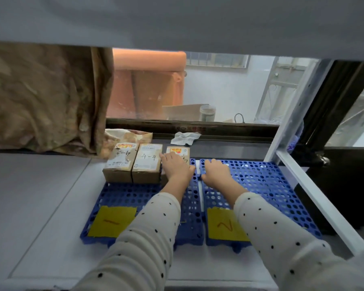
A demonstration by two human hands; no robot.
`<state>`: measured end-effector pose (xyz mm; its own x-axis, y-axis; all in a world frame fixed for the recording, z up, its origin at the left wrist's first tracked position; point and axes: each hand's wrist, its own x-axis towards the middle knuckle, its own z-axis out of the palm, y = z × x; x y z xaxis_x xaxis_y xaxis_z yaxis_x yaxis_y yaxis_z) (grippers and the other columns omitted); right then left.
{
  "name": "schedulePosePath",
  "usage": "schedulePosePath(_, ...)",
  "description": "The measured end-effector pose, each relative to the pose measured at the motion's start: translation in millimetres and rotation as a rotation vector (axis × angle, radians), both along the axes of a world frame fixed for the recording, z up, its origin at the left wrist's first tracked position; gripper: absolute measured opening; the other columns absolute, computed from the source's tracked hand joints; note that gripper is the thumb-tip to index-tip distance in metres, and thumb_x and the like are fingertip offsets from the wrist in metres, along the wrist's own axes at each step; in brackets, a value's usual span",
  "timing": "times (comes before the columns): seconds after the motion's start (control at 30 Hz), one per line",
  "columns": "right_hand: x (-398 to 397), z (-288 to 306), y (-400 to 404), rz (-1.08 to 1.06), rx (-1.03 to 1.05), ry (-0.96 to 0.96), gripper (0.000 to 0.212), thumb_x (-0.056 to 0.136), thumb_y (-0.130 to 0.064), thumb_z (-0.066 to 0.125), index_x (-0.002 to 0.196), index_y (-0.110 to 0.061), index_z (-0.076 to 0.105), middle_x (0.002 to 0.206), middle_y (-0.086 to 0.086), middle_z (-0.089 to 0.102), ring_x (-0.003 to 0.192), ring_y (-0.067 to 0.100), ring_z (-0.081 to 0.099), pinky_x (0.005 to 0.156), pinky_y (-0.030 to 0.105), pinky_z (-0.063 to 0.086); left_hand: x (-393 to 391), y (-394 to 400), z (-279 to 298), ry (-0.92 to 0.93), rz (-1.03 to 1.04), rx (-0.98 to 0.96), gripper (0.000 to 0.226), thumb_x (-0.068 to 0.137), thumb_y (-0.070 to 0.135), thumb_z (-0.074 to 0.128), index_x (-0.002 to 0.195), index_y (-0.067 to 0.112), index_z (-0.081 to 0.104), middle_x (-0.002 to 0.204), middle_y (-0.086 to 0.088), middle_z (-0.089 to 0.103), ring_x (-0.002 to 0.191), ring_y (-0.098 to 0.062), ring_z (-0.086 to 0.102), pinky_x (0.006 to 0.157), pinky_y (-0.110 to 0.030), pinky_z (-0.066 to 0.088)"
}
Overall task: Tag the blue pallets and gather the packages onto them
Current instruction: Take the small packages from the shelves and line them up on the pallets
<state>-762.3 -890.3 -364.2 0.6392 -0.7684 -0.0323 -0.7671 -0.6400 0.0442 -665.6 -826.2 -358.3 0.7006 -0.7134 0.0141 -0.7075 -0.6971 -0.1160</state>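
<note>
**Two tagged pallets side by side, three packages on the left one**

Two blue perforated pallets are laid on a pale grey surface beneath a white overhang, their long axes running away from the camera toward a window. The left pallet (122, 198) and the right pallet (261, 185) are set edge to edge, with only a narrow seam seen between them. A yellow tag (112, 221) marked with a single stroke is fixed at the near end of the left pallet; a second yellow tag (225, 226) marked "2" is fixed at the near end of the right one.

Three cardboard packages are lined up in a row across the far end of the left pallet, each with its long axis pointing toward the window and its labelled face up: the left package (120, 162), the middle package (147, 162) touching it, and the right package (180, 153), partly covered.

The left hand (177, 166) is laid flat on the right package, fingers relaxed and not curled round it. The right hand (215, 171) is rested palm down on the far part of the right pallet, fingers extended.

A brown curtain (44, 97) is hung at the left. Behind the packages, a crumpled white tissue (184, 137) is seen by the dark window sill (219, 128). A white frame post (292, 114) is slanted at the right.
</note>
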Motion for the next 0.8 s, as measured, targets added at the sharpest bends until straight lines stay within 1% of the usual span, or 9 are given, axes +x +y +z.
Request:
schedulePosePath(0.13, 5.4, -1.9, -8.5, 0.003, 0.021, 0.02, 0.041, 0.096, -0.033, 0.047, 0.13, -0.01, 0.044, 0.13, 0.012, 0.051, 0.119, 0.029, 0.05, 0.092, 0.038, 0.045, 10.7, -8.6, -1.0, -0.009, 0.029, -0.001, 0.076, 0.089, 0.063, 0.035, 0.134, 0.003, 0.046, 0.134, -0.015, 0.049, 0.127, -0.031, 0.042, 0.115, -0.048, 0.018)
schedulePosePath(0.3, 10.0, -6.9, -8.5, 0.017, 0.048, 0.045, 0.038, 0.097, -0.033, 0.045, 0.127, -0.009, 0.045, 0.128, 0.012, 0.051, 0.116, 0.029, 0.051, 0.09, 0.038, 0.046, 18.5, -9.4, -4.9, -0.012, 0.06, -0.047, 0.074, 0.088, 0.061, 0.038, 0.133, 0.004, 0.047, 0.133, -0.014, 0.048, 0.125, -0.03, 0.042, 0.112, -0.046, 0.024)
schedulePosePath(0.37, 8.8, -7.4, -4.8, 0.026, 0.03, 0.031, 0.035, 0.097, -0.032, 0.044, 0.125, -0.01, 0.046, 0.127, 0.012, 0.052, 0.115, 0.028, 0.051, 0.089, 0.037, 0.045, 19.4, -8.4, -8.0, 0.026, 0.057, -0.084, 0.072, 0.088, 0.06, 0.041, 0.134, 0.004, 0.046, 0.133, -0.014, 0.047, 0.124, -0.03, 0.043, 0.11, -0.046, 0.027)
schedulePosePath(0.43, 0.3, -11.7, -16.5, 0.079, 0.039, 0.046, 0.035, 0.097, -0.031, 0.045, 0.125, -0.01, 0.047, 0.126, 0.012, 0.052, 0.115, 0.028, 0.051, 0.09, 0.037, 0.045, 5.9, -10.4, -12.2, 0.054, 0.118, -0.101, 0.073, 0.087, 0.06, 0.041, 0.134, 0.005, 0.045, 0.132, -0.014, 0.047, 0.122, -0.03, 0.043, 0.107, -0.045, 0.03)
schedulePosePath(0.6, 5.9, -6.4, -17.3, 0.06, 0.043, 0.005, 0.039, 0.097, -0.029, 0.046, 0.13, -0.01, 0.044, 0.13, 0.012, 0.051, 0.119, 0.029, 0.049, 0.094, 0.038, 0.044, 13.6, -11.8, -1.7, 0.037, 0.075, -0.105, 0.072, 0.09, 0.062, 0.036, 0.134, 0.005, 0.045, 0.133, -0.014, 0.046, 0.122, -0.028, 0.044, 0.103, -0.041, 0.032)
schedulePosePath(0.7, 8.8, 2.4, -20.8, 0.051, 0.025, -0.044, 0.043, 0.096, -0.028, 0.047, 0.134, -0.009, 0.041, 0.132, 0.014, 0.048, 0.122, 0.03, 0.047, 0.095, 0.038, 0.042, 16.8, -17.1, 16.5, 0.037, 0.039, -0.141, 0.062, 0.093, 0.054, 0.036, 0.133, 0.007, 0.047, 0.131, -0.012, 0.048, 0.12, -0.026, 0.045, 0.098, -0.037, 0.034)
schedulePosePath(0.8, 8.0, 14.4, -25.9, 0.073, -0.007, -0.067, 0.045, 0.096, -0.029, 0.047, 0.136, -0.009, 0.038, 0.134, 0.014, 0.046, 0.123, 0.031, 0.046, 0.097, 0.039, 0.04, 10.1, -16.8, 34.3, -0.043, -0.064, -0.087, 0.054, 0.094, 0.047, 0.041, 0.133, 0.009, 0.046, 0.131, -0.009, 0.048, 0.122, -0.024, 0.044, 0.097, -0.035, 0.034)
